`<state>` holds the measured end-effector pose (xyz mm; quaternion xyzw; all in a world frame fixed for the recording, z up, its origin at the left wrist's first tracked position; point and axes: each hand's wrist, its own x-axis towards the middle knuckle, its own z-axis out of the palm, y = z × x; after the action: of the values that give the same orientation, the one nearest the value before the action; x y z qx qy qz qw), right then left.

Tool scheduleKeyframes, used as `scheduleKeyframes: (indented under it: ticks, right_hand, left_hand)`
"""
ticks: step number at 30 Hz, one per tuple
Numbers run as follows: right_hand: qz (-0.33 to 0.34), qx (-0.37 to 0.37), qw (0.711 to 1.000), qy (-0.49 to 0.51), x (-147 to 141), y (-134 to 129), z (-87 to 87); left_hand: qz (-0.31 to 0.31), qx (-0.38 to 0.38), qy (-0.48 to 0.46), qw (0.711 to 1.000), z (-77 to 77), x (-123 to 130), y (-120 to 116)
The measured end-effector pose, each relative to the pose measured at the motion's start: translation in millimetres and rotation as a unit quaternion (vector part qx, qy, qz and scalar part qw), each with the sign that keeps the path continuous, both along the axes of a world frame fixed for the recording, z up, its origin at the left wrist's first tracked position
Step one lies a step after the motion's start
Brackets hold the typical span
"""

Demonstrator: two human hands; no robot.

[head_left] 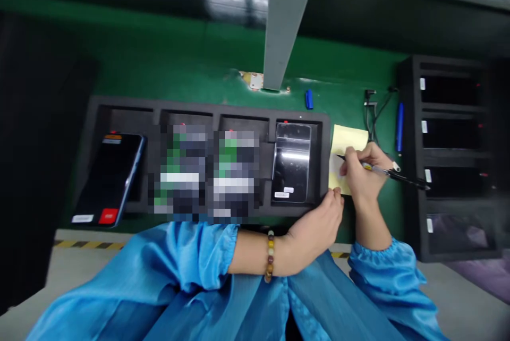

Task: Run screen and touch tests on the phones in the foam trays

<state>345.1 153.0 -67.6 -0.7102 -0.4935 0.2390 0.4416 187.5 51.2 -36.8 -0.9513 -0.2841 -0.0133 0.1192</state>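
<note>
Right hand [364, 173]: we grip the black pen [392, 173], tip at the yellow notepad [349, 139] | Left hand [319, 224]: we press fingers to the notepad's lower edge, gripping nothing | Notepad: on the green surface [342, 73], just right of the black tray [324, 160] bearing phones

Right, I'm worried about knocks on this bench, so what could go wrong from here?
The leftmost phone lies askew over the near rim of the long tray, so a bump might make it slide.
The pen in the right hand reaches back towards the right-hand tray and could brush it.
</note>
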Motion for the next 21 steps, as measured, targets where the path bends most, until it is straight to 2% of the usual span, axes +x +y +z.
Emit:
scheduleKeyframes:
  ticks: [3, 10, 16, 21]
  right_hand:
    - [0.008, 0.004, 1.000, -0.009, 1.8, 0.4, -5.2]
    - [0.026, 0.004, 0.999, -0.027, 3.7, 1.6, -8.7]
    - [0.030, 0.011, 0.999, -0.038, 3.4, 3.4, -9.5]
    - [0.030, 0.018, 0.998, -0.043, 5.6, 4.0, -12.2]
  left_hand:
    - [0.005, 0.001, -0.029, 1.000, -4.6, 1.4, -1.2]
    - [0.008, -0.004, -0.033, 0.999, -4.8, 1.8, -1.4]
    - [-0.011, -0.005, 0.026, 1.000, 0.2, 0.0, -0.1]
    - [-0.021, -0.009, 0.031, 0.999, 1.1, -0.6, 0.0]
